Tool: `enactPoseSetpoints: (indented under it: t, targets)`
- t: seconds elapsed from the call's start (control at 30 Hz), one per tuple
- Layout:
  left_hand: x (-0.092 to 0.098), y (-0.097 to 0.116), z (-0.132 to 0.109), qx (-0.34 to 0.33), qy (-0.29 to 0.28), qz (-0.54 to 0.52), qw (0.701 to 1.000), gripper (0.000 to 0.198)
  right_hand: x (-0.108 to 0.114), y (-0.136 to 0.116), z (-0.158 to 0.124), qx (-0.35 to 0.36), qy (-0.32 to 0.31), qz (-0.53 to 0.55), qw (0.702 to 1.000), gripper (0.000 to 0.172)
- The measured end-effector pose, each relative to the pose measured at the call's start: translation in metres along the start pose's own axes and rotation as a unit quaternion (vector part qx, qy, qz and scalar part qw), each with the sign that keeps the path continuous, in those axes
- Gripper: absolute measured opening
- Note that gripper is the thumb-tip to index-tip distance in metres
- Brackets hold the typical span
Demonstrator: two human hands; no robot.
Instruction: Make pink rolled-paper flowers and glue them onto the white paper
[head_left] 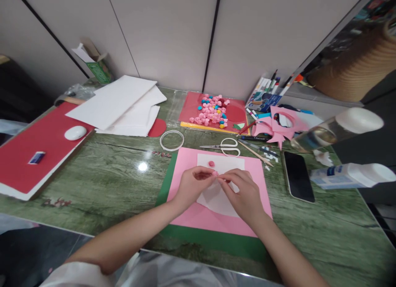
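Both my hands meet over a white sheet (213,202) that lies on pink paper (185,212), with green paper (213,239) beneath. My left hand (193,184) pinches a small pink piece (215,173), perhaps rolled paper, between thumb and fingertips. From the other side, my right hand (243,190) closes thumb and forefinger on the same piece. Just beyond the fingers, a small rolled pink flower (211,163) rests on the white sheet. White-handled scissors (227,147) lie along the paper's far edge, beside a roll of clear tape (172,140).
Several pink, blue and yellow pieces (213,109) are heaped on a red sheet at the back. To the right are pink paper scraps (275,124), a phone (298,175) and two bottles. White sheets (114,101) and a red board (34,147) with a mouse (75,132) occupy the left.
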State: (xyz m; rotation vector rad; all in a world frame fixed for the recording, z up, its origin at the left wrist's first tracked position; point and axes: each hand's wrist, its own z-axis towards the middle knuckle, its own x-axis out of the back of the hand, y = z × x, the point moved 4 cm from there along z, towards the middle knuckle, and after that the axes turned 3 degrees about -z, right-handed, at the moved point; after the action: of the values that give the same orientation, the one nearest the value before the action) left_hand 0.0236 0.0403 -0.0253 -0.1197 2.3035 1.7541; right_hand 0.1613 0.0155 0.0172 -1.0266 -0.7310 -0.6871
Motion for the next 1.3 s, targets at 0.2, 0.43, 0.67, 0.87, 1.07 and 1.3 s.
enactPoseSetpoints:
  t: [0.2, 0.43, 0.67, 0.87, 1.07, 1.3]
  targets:
    - [-0.0002, -0.0006, -0.0005, 0.005, -0.016, 0.006, 1.000, 0.017, 0.0042, -0.0023, 0.0015, -0.010, 0.012, -0.003, 1.000, 0.009]
    - [-0.0006, -0.0021, -0.0010, 0.027, -0.027, -0.014, 0.999, 0.018, 0.0035, -0.0004, 0.0002, -0.017, 0.020, -0.011, 1.000, 0.008]
    - [-0.0014, 0.0001, -0.0022, 0.019, -0.024, -0.007, 0.999, 0.021, 0.0017, 0.0017, -0.0007, -0.014, 0.028, -0.018, 0.999, 0.008]
    - [-0.0026, 0.0011, -0.0025, 0.019, -0.022, -0.009, 1.000, 0.020, 0.0001, 0.0033, -0.0015, -0.018, 0.015, -0.024, 0.999, 0.008]
    - [-0.0003, 0.0007, 0.0003, -0.034, -0.016, 0.039, 0.999, 0.020, 0.0002, 0.0024, -0.0025, -0.034, -0.005, -0.002, 0.999, 0.010]
    - [0.0019, 0.0044, 0.0023, -0.109, -0.010, 0.128, 0.986, 0.014, -0.0014, 0.0023, -0.0016, -0.067, -0.043, 0.038, 0.996, 0.016]
